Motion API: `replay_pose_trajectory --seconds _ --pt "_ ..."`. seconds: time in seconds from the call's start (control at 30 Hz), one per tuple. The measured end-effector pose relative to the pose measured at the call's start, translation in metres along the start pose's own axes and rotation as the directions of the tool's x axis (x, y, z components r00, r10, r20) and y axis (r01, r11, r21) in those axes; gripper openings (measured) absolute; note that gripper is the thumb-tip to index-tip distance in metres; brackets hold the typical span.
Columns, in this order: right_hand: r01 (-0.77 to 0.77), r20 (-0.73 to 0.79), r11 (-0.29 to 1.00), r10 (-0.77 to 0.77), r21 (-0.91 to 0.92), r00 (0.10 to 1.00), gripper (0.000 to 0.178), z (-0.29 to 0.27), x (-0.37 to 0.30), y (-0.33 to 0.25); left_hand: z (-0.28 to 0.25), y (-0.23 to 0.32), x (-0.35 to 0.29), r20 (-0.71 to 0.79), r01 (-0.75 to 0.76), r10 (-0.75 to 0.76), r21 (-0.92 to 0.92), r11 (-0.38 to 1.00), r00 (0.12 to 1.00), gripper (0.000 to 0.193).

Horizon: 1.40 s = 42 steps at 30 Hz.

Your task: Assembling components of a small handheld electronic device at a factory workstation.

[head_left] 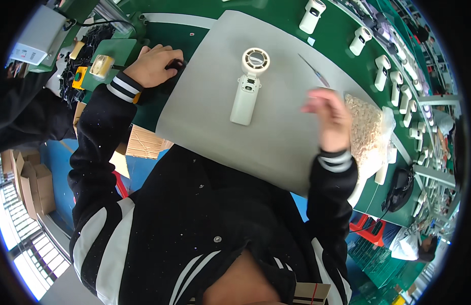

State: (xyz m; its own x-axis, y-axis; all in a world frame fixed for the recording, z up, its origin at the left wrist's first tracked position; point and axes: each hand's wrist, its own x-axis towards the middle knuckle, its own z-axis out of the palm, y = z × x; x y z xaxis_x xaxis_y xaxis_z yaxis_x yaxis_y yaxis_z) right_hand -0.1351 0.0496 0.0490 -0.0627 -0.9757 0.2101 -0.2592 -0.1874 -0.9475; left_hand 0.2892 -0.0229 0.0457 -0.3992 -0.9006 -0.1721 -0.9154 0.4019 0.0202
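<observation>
A white handheld fan [244,99] with a round head lies face up on the grey mat [205,107]. Left of the mat, my left hand [157,66] rests over the green table with its fingers curled round something small and dark, mostly hidden. Over the mat's right side hovers my right hand [329,119], smeared by motion, so its fingers are unclear. It is near a clear bag [365,124] full of small beige parts. Just beyond that hand lies a thin pointed tool [315,71], which looks like tweezers.
More white fans [312,16] stand in a row along the far right. A heap of black parts [96,40] lies far left, beside a green fixture [118,53] and a yellow switch box [79,78]. Another person's dark sleeve [37,114] reaches in at left. Cardboard [144,143] sits below the table edge.
</observation>
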Motion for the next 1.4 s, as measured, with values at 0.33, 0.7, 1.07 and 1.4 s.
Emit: replay_pose_trajectory --seconds 0.33,0.7,1.07,1.4 --pt "-0.295 0.389 0.951 0.237 0.096 0.890 0.013 0.120 -0.007 0.006 -0.004 0.065 -0.001 -0.317 -0.091 -0.129 -0.595 0.799 0.940 0.022" --pt "0.191 0.077 0.937 -0.176 -0.293 0.981 0.014 0.155 -0.008 0.034 0.040 0.112 0.021 -0.339 -0.347 -0.293 -0.938 0.024 0.894 0.025" --pt "0.159 0.043 0.987 -0.158 -0.011 0.986 0.011 0.148 -0.001 0.034 0.044 0.127 0.021 -0.251 -0.289 -0.257 -0.949 -0.123 0.933 0.017" --pt "0.066 0.238 0.958 0.003 -0.281 0.971 0.019 0.127 0.013 0.022 0.047 0.127 0.023 -0.363 -0.233 -0.220 -0.859 0.457 0.905 0.008"
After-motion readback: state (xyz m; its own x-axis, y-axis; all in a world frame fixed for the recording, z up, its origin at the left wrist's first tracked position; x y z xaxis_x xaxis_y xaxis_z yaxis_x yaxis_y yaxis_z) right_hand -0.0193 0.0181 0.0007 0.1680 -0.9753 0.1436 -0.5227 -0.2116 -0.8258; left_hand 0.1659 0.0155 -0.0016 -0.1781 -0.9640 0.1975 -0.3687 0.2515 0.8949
